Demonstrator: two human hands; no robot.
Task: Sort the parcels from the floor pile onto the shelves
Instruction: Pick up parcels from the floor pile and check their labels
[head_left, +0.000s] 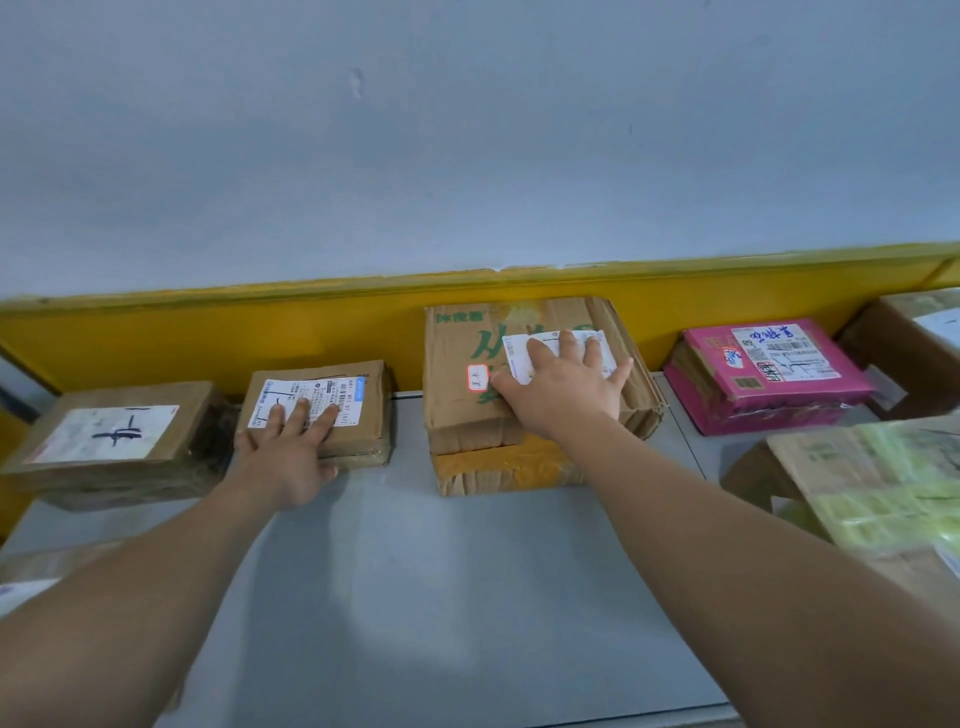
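Observation:
Several parcels stand in a row along the back of a grey shelf (395, 571). My left hand (291, 447) holds a small brown box (358, 415) with a white label, fingers on its top and thumb against its front edge. My right hand (561, 384) lies flat with spread fingers on the top of a larger brown carton with green print (467, 343). That carton rests on a flatter box sealed with yellow tape (509, 467).
A brown box with a handwritten label (119, 441) stands at the far left. A pink box (769, 374) and another brown carton (904, 332) stand at the right. A carton holding green packets (878, 488) sits at the near right. A yellow rail (260, 322) backs the shelf.

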